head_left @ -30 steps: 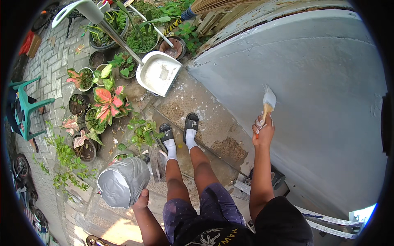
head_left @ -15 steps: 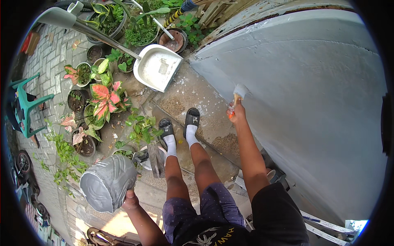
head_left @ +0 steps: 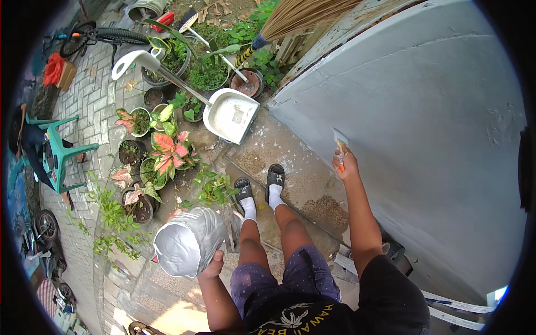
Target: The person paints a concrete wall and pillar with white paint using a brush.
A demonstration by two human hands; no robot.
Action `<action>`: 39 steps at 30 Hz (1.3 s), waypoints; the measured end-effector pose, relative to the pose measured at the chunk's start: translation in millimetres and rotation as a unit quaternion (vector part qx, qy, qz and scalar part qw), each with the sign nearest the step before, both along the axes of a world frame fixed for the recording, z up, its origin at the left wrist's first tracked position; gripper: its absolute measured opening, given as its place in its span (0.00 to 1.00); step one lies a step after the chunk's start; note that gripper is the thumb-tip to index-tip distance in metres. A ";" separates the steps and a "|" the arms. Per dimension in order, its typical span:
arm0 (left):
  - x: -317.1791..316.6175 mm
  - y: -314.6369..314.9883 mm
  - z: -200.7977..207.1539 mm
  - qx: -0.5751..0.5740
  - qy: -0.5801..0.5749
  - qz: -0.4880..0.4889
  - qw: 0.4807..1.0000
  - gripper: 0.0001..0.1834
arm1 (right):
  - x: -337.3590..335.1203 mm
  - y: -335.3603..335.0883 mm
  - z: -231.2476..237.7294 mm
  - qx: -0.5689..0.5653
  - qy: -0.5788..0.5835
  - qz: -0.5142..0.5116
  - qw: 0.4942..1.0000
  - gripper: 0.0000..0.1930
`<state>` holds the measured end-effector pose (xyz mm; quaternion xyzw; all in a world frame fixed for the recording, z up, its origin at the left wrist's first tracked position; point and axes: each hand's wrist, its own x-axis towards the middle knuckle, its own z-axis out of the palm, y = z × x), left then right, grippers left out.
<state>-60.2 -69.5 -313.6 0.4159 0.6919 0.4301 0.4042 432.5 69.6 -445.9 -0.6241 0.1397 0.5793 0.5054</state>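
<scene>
My right hand (head_left: 346, 163) is closed round the wooden handle of a paintbrush (head_left: 339, 137), its pale bristles at the lower part of a grey-painted wall (head_left: 424, 128). Whether the bristles press on the wall is hard to tell. In my left hand (head_left: 212, 264) is a paint-smeared grey can (head_left: 192, 237), tilted so that its mouth faces left. Pale grey paint coats the inside of the can. Only the thumb of that hand shows clearly; the can hides the other fingers.
Potted plants (head_left: 167, 153) stand left of my feet. A long-handled white dustpan (head_left: 230, 114) lies ahead, near a straw broom (head_left: 301, 19). Further left are a green plastic chair (head_left: 58, 148) and a bicycle (head_left: 100, 36). White spots speckle the concrete (head_left: 279, 134).
The whole view has shifted, bringing the bicycle and more of the broom into sight. My right hand has moved the brush slightly along the wall's lower part; both hands keep their holds.
</scene>
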 end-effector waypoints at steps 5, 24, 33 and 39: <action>13.6 46.6 78.2 0.096 -0.019 -0.048 0.994 0.57 | -46.2 -77.7 154.0 0.108 -0.180 0.006 0.978 0.12; 145.6 4.3 341.7 0.347 -0.104 -0.425 0.830 0.51 | -56.6 -349.6 333.6 0.069 -0.342 0.023 0.937 0.16; 267.5 -137.1 368.1 0.293 -0.210 -0.581 0.729 0.51 | -26.5 -514.3 478.1 0.167 -0.560 -0.143 0.799 0.15; 352.2 -265.5 386.9 0.272 -0.315 -0.658 0.627 0.49 | -28.1 -684.3 583.4 0.260 -0.676 -0.286 0.628 0.16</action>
